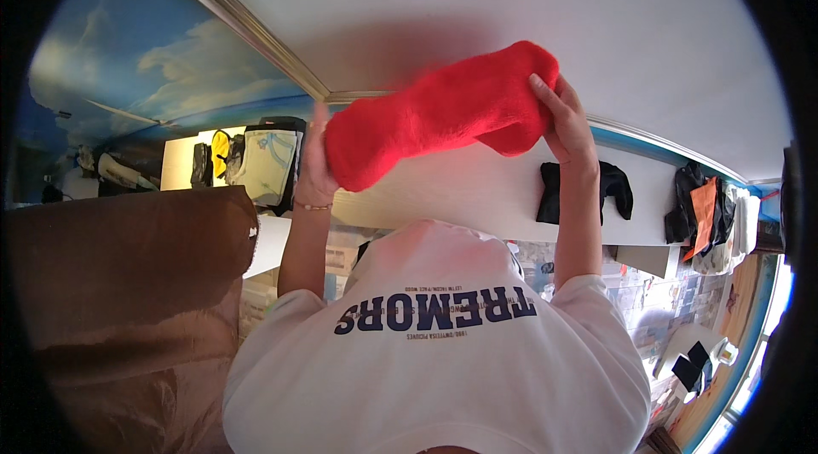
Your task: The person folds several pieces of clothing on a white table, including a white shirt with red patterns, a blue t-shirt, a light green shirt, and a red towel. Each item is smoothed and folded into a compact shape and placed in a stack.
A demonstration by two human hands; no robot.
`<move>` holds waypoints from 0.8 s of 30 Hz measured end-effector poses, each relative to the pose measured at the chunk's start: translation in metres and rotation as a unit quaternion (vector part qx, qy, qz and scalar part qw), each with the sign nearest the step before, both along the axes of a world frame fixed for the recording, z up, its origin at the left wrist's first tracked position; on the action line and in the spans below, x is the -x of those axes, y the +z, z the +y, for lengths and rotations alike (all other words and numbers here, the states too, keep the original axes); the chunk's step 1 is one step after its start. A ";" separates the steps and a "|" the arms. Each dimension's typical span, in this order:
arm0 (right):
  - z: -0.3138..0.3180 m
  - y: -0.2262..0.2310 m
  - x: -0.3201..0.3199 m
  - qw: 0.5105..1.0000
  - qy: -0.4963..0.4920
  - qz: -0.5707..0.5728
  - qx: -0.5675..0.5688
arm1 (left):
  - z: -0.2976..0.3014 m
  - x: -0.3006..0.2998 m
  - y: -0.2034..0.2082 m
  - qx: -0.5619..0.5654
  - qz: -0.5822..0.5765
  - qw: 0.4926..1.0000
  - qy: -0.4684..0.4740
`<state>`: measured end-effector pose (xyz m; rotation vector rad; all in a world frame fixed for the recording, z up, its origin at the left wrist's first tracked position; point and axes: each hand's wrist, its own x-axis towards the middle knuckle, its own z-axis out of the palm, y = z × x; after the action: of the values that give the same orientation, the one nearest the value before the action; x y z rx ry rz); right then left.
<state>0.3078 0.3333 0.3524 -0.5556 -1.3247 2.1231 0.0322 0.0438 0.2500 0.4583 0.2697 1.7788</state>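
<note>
A bright red, fuzzy piece of folded cloth (pixel 434 113) is stretched lengthwise between my raised hands, above a long white surface (pixel 443 186). Its left end is rounded and lies against my left hand (pixel 317 160), whose fingers are slightly blurred and partly hidden at the cloth's edge. My right hand (pixel 566 117) grips the other end, thumb on the near face and the other fingers mostly behind it. The cloth's lower edge droops in a fold near the right hand. Whether it is a garment or a cover cannot be made out.
A black garment (pixel 552 194) lies on the white surface, partly behind my right forearm. Piled clothes with an orange piece (pixel 703 207) sit farther right. At left are light, yellow and black garments (pixel 271 160) and a brown-covered piece of furniture (pixel 128 284). Dark folded items (pixel 694 366) lie lower right.
</note>
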 end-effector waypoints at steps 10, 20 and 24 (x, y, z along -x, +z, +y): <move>0.019 -0.010 -0.025 0.998 -0.022 0.054 -0.034 | -0.001 0.005 0.060 0.096 0.233 0.952 0.173; 0.034 -0.026 -0.020 0.993 0.039 0.108 0.003 | -0.006 0.019 0.070 0.112 0.280 0.915 0.266; 0.028 -0.017 -0.021 0.995 0.031 0.079 -0.045 | -0.021 0.020 0.078 0.118 0.296 0.913 0.252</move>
<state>0.3286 0.3610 0.3356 -0.3052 -1.3561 2.0968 0.0125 0.0224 0.3282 0.7998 1.1036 2.0266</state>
